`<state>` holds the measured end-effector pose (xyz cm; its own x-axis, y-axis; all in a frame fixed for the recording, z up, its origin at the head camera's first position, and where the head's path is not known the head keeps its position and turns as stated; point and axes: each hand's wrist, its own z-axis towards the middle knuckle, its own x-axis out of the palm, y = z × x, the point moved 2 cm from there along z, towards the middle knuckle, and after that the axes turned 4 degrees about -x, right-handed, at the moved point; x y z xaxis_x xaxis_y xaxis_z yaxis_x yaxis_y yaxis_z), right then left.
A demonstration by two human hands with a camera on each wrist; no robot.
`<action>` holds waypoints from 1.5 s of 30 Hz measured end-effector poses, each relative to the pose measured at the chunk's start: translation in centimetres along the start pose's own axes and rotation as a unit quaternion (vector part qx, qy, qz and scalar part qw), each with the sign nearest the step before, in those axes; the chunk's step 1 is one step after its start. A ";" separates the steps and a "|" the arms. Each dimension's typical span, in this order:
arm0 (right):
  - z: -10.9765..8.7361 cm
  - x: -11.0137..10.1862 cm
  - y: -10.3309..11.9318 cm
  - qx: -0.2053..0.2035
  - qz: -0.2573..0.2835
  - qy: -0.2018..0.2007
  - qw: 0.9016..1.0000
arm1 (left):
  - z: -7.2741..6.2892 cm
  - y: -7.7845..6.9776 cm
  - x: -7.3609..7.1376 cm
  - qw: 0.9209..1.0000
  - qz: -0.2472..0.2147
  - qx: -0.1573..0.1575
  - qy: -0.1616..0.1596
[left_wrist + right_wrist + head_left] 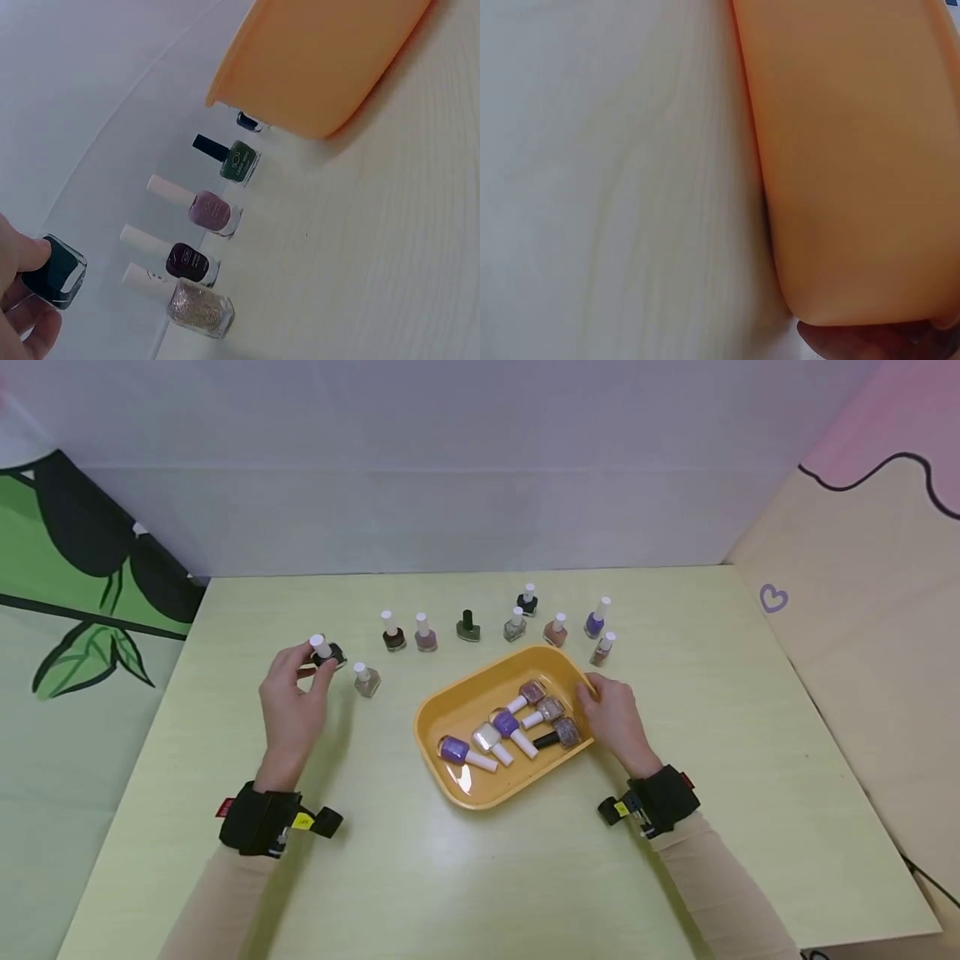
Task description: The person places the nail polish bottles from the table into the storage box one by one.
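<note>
Polish bottle (58, 270), dark teal, white-capped, is pinched by left fingers (43, 331); right fingers (602, 682) grip the tray (467, 700).

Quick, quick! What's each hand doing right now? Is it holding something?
Left hand: closed, holding a dark green nail polish bottle.
Right hand: closed on the right end of the yellow tray.

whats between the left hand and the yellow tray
In the head view, past the dark bottle that the left hand holds, one white-capped glittery bottle stands on the table before the yellow tray.
</note>
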<state>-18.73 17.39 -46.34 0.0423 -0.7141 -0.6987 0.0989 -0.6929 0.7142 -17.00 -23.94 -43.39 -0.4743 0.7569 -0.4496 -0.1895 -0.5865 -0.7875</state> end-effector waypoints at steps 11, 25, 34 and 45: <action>0.2 0.1 0.0 -0.009 -0.005 -0.010 1.000 | -1.3 -4.2 1.7 0.990 0.008 0.124 0.070; 0.3 0.2 0.1 -0.011 0.000 -0.011 1.000 | -3.2 -6.5 5.4 0.959 0.044 0.196 0.202; 0.3 0.3 0.0 -0.007 -0.003 -0.006 1.000 | -4.0 -6.9 7.1 0.931 0.086 0.208 0.288; 0.1 0.2 -0.2 0.000 0.003 -0.009 1.000 | -3.8 -7.8 9.3 0.868 0.201 0.215 0.400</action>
<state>-18.85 17.38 -46.65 0.0243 -0.7203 -0.6932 0.0977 -0.6884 0.7187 -16.66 -11.28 -43.05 0.1406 0.3235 -0.9357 -0.5322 -0.7723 -0.3470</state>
